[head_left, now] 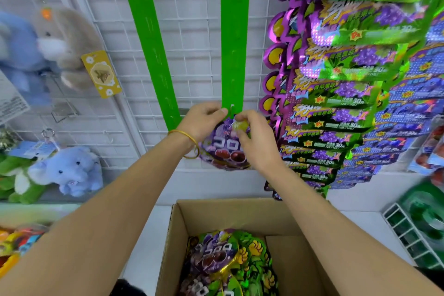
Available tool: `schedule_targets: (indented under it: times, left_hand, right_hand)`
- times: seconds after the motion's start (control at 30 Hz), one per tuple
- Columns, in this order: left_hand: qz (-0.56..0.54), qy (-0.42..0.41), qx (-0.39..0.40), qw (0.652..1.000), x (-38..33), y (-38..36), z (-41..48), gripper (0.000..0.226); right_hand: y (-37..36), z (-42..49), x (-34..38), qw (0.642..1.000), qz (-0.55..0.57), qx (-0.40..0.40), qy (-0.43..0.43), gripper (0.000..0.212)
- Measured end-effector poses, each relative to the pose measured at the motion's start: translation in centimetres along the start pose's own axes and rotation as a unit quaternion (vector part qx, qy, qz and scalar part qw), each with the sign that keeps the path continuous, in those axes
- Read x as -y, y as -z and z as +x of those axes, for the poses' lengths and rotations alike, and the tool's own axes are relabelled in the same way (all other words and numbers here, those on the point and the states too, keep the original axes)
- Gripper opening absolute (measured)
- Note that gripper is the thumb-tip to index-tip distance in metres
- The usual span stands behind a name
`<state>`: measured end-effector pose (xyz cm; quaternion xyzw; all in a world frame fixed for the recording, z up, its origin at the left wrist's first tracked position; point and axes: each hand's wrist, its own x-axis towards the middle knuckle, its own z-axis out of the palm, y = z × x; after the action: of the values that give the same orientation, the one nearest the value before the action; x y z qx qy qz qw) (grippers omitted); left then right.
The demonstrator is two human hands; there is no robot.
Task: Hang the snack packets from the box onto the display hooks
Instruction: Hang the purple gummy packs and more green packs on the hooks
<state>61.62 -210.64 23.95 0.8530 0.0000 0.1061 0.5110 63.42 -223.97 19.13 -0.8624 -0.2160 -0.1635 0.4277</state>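
Cardboard box (182, 235) sits nearest, holding more purple and green packets (216, 257). Above it, the left hand (201, 122) and right hand (254, 142) both pinch the top edge of a purple snack packet (223, 151) printed "コロ", which hangs upright below the fingers. The white hook (231, 107) on the green strip (233, 43) lies just above, between the hands, with the left nearer. To the right, hung packets (348, 94) read "30".
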Motion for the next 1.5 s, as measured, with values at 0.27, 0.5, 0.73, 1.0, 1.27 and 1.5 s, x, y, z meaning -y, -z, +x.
schedule_targets:
  times: [0.27,0.5,0.73,1.0,1.27,1.5]
  left_hand:
    - [0.088,-0.026,-0.070,0.993,3.5,1.1,-6.9,0.039]
    - [-0.026,0.171,-0.069,0.983,9.0,0.9,-11.0,0.029]
    - [-0.083,0.190,-0.076,0.975,9.2,1.3,-10.9,0.026]
    - [-0.038,0.204,-0.012,0.978,10.6,0.1,-9.9,0.027]
    - [0.120,0.146,0.120,0.975,10.9,-3.6,-10.3,0.033]
    - [0.019,0.035,0.055,0.998,4.7,-3.7,-8.5,0.020]
  right_hand:
    - [-3.5,-10.8,-2.4,0.987,-0.150,-0.021,0.056,0.036]
    - [-11.4,-17.9,-8.2,0.859,-0.159,0.365,-0.321,0.045]
    - [-15.9,-18.2,-8.8,0.822,-0.218,0.326,-0.413,0.063]
    - [-13.0,-17.7,-9.7,0.803,0.197,0.218,-0.518,0.010]
    - [-3.4,-14.3,-6.6,0.834,0.362,0.228,-0.348,0.012]
    - [1.9,-9.6,-2.1,0.985,0.155,0.053,-0.056,0.041]
